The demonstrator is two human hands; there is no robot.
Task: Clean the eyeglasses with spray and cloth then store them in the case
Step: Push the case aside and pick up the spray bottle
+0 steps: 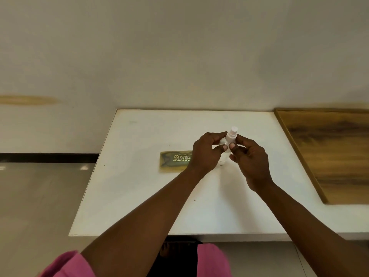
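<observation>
The small spray bottle (229,140) is gripped between both hands (227,150) above the tabletop (139,196), and should be steadied upright, with the eyeglass case (173,161) just left.

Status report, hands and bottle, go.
Left hand and right hand both grip spray bottle above white table. Printed case lies beside left hand. Eyeglasses, cloth not seen.

soft dim even light, faint shadows, wide-angle bending at edges.
</observation>
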